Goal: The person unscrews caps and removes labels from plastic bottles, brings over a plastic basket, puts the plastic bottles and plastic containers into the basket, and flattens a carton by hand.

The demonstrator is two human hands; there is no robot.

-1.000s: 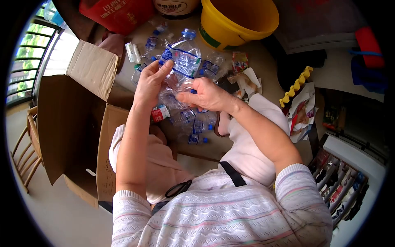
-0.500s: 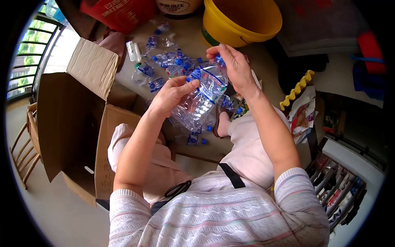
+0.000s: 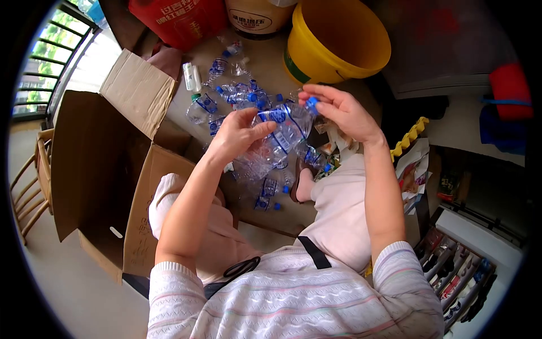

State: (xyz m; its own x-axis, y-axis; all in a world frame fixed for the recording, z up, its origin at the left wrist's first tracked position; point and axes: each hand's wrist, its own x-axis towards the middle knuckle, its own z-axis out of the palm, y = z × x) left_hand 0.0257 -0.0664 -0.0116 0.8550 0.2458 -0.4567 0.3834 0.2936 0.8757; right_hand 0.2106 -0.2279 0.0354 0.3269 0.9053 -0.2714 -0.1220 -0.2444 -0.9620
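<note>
A large clear plastic bottle (image 3: 285, 133) with a blue-edged label lies slanted between my hands, crumpled toward its lower end. My left hand (image 3: 240, 133) is closed on its side, thumb and fingers pinching the plastic. At the bottle's neck, my right hand (image 3: 341, 113) has its thumb and fingers on the blue cap (image 3: 311, 105). Whether the cap is still on the neck, I cannot tell. Below and behind are several small clear bottles (image 3: 217, 68) with blue caps, and one bottle (image 3: 200, 107) with a green cap.
An open cardboard box (image 3: 141, 214) stands at the left. Behind the bottles are a red bag (image 3: 180, 22), a white tub (image 3: 259, 20) and a yellow bucket (image 3: 339, 42). Papers (image 3: 415, 169) and a yellow strip (image 3: 407, 140) are at the right, above a rack (image 3: 454, 277).
Both hands moved to the right with the bottle. The right hand went from the bottle's side to its cap. The view has shifted slightly.
</note>
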